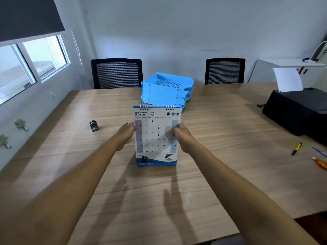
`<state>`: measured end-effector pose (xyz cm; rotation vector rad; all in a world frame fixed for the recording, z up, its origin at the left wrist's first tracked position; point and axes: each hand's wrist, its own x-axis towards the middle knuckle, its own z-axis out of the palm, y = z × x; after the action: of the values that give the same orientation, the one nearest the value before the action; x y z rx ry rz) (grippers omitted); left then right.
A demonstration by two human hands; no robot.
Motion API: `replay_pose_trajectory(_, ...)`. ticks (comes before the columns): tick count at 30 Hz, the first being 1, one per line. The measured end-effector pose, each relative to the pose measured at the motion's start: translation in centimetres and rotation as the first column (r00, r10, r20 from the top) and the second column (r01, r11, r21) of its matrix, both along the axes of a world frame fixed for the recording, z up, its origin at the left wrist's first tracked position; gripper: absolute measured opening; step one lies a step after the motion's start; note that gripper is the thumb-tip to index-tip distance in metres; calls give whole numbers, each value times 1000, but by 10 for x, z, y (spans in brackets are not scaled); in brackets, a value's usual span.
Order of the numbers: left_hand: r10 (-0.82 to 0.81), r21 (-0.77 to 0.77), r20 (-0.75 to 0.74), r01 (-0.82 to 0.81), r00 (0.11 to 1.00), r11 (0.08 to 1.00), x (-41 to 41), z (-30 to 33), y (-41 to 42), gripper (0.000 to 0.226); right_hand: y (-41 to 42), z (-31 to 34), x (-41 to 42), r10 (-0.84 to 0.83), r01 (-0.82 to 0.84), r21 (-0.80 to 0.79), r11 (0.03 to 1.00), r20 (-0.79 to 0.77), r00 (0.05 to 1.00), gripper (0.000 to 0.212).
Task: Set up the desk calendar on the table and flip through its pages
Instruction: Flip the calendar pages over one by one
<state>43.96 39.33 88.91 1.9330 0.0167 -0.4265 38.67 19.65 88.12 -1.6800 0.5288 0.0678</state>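
A white and blue desk calendar [156, 137] with spiral rings at its top stands upright on the wooden table [221, 131], its March page facing me. My left hand [126, 135] grips the calendar's left edge at mid height. On the opposite edge, at about the same height, my right hand [182, 137] pinches the page with thumb in front. Both forearms reach in from the bottom of the view.
A stack of blue paper trays [166, 89] sits right behind the calendar. A small dark sharpener-like object [93, 125] lies to the left. At right are a black printer [297, 110], a yellow marker [297, 148], a pen and an orange tube [320, 163]. Two black chairs stand beyond the table.
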Motion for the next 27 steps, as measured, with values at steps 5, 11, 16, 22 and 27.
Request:
replay_pose_trajectory(5,1,-93,-44,-5,999,996,-4,1,-3,21,4,7,-9,-5,6,-39,999,26,1000,56)
replay_pose_trajectory(11,-20,9,-23,20,1000,1000,-12,9,-7,16,6,9,-17,-27,36,-123,992,73,997,39)
replay_pose_trajectory(16,119,143,225,-154,967,978,-11,18,4,14,-4,13,-22,-212,244,-176,954,182,960,24)
replay_pose_trajectory(22,173,-185,60,-159,983,970,-12,59,19,16,-23,48,-28,-287,209,333,919,207,935,18)
replay_pose_trajectory(27,78,-634,-82,-112,994,765,-2,90,16,39,-22,70,-16,-356,74,630,773,335,872,17)
